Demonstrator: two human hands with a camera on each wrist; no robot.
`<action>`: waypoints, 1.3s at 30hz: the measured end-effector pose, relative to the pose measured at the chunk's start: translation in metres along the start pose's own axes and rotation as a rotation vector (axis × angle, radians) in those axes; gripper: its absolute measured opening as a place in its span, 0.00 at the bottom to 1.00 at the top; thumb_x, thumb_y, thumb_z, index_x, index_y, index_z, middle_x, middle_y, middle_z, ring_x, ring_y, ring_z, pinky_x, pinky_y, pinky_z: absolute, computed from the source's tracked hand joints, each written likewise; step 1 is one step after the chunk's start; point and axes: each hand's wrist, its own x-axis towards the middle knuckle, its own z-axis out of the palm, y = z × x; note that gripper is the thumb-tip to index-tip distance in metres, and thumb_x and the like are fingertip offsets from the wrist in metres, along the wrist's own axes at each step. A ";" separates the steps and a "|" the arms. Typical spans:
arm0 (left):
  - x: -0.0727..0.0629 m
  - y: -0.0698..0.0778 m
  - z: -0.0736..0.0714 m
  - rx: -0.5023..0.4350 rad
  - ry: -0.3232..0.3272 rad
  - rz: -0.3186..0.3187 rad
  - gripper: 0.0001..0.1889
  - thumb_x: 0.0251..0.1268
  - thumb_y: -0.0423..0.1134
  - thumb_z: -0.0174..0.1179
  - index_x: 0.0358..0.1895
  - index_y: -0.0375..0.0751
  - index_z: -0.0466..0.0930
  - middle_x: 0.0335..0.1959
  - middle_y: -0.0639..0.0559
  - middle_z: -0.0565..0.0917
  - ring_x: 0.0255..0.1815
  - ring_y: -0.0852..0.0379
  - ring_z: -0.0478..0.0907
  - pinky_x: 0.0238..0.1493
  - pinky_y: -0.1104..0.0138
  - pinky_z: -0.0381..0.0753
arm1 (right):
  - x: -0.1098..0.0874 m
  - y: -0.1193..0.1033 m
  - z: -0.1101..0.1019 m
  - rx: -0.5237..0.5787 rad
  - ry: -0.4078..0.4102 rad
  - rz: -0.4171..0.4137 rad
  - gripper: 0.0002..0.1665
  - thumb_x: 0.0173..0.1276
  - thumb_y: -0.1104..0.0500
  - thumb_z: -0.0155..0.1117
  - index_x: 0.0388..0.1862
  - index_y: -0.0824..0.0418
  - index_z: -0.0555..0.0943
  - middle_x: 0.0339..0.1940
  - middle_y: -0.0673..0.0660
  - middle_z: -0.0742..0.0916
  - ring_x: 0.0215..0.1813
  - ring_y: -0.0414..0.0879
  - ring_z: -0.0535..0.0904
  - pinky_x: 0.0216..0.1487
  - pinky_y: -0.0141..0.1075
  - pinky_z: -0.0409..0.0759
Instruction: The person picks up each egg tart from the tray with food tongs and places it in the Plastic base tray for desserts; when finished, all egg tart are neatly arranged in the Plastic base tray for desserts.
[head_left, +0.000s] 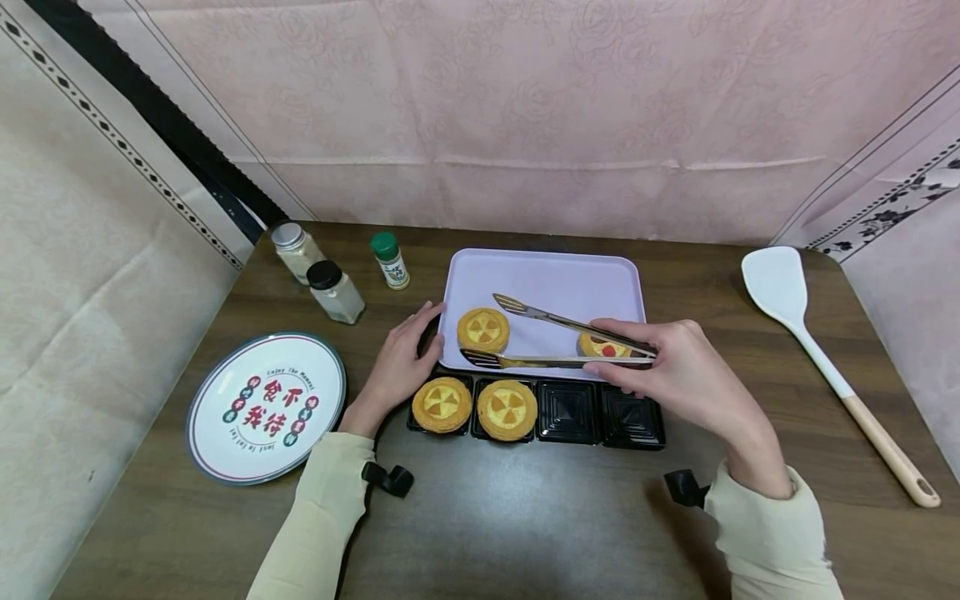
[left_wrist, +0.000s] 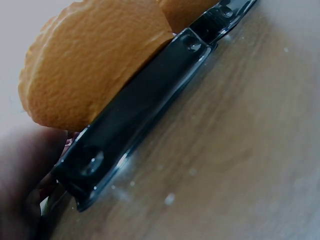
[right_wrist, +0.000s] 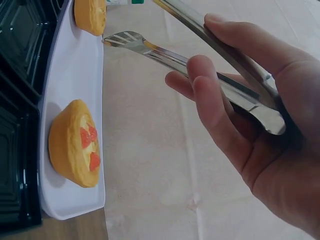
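My right hand (head_left: pixel 693 379) holds metal tongs (head_left: pixel 558 362) with their two arms spread apart. Their tips reach left over the pale lilac tray (head_left: pixel 540 271), one passing close to a yellow egg tart (head_left: pixel 483 325). Partly behind the tongs on that tray is a tart with red pieces on top (right_wrist: pixel 75 145). My left hand (head_left: pixel 397 358) rests at the tray's left edge, fingers extended, beside the end of a black compartment tray (head_left: pixel 568 411). Two yellow tarts, one far left (head_left: pixel 442 405) and its neighbour (head_left: pixel 507 410), sit in the black tray's left compartments; its right two are bare.
A round white plate-like disc with red lettering (head_left: pixel 262 408) lies at left. Behind it stand a silver-capped jar (head_left: pixel 297 252), a black-capped jar (head_left: pixel 337 296) and a green-capped bottle (head_left: pixel 392 262). A white spatula (head_left: pixel 780 287) with a wooden handle lies at right.
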 end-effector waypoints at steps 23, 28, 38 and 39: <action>0.000 0.001 0.000 -0.002 -0.008 -0.007 0.25 0.74 0.40 0.53 0.72 0.43 0.67 0.71 0.42 0.67 0.73 0.48 0.59 0.69 0.48 0.59 | 0.006 0.003 0.012 -0.051 -0.030 -0.031 0.17 0.63 0.53 0.72 0.51 0.50 0.84 0.21 0.41 0.82 0.17 0.33 0.75 0.15 0.31 0.72; 0.000 0.001 -0.001 0.000 -0.006 -0.001 0.25 0.74 0.39 0.53 0.71 0.42 0.67 0.71 0.41 0.67 0.73 0.47 0.60 0.70 0.47 0.58 | 0.006 0.003 0.013 -0.045 -0.045 -0.034 0.17 0.63 0.53 0.72 0.51 0.51 0.84 0.21 0.41 0.82 0.16 0.32 0.75 0.14 0.31 0.73; 0.000 0.000 -0.001 0.010 0.005 0.014 0.25 0.73 0.39 0.53 0.71 0.41 0.68 0.70 0.40 0.68 0.72 0.47 0.61 0.70 0.48 0.57 | 0.005 0.002 0.012 -0.010 -0.067 -0.015 0.18 0.64 0.54 0.72 0.53 0.53 0.84 0.21 0.43 0.83 0.16 0.35 0.77 0.13 0.32 0.73; 0.000 0.001 -0.001 0.011 0.004 0.011 0.25 0.73 0.39 0.53 0.71 0.41 0.68 0.70 0.40 0.68 0.72 0.48 0.61 0.70 0.48 0.57 | 0.005 0.003 0.012 -0.003 -0.067 -0.013 0.18 0.64 0.54 0.72 0.52 0.53 0.84 0.21 0.43 0.83 0.16 0.36 0.77 0.13 0.32 0.73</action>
